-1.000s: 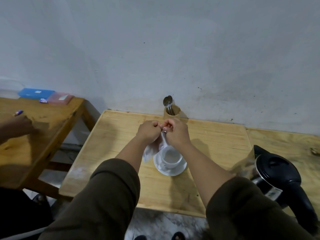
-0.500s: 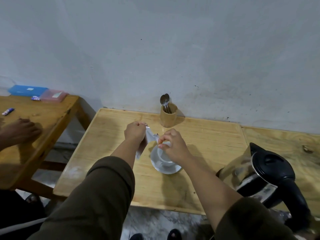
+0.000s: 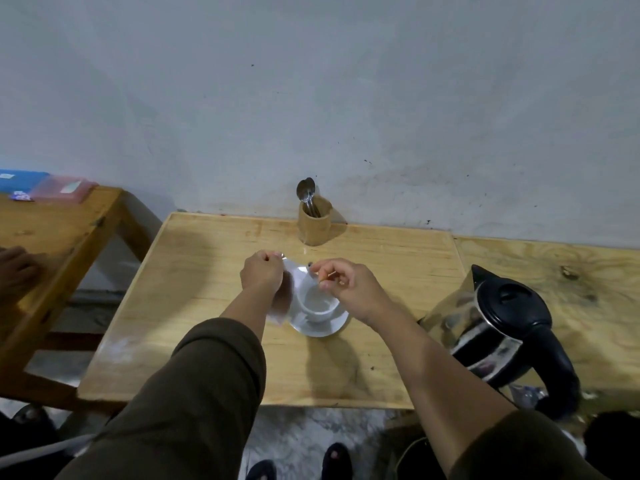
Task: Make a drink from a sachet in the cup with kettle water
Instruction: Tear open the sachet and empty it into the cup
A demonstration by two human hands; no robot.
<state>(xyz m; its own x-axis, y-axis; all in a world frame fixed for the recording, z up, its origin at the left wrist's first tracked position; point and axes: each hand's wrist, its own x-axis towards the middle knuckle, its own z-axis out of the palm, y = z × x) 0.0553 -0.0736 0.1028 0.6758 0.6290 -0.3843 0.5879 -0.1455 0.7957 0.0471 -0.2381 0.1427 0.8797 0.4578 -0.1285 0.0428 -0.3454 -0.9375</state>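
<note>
We note the left hand closed in a tight grip on the upper end of the sachet, whose white body hangs down along the wrist to a lower corner just left of the saucer. The right hand is pinched shut at the fingertips on a small piece at the sachet's top edge, likely the torn strip, though blur keeps us from confirming it. Taking the cup as landmark: the sachet's mouth sits just above and left of the rim, its long axis running from upper right down to lower left, so the left hand is the nearer one for tipping. We judge the next move to turn on rotating that mouth over the cup opening. The kettle stands well right of the cup on the surface, handle toward us; the spoon holder lies behind the cup, by the wall.
</note>
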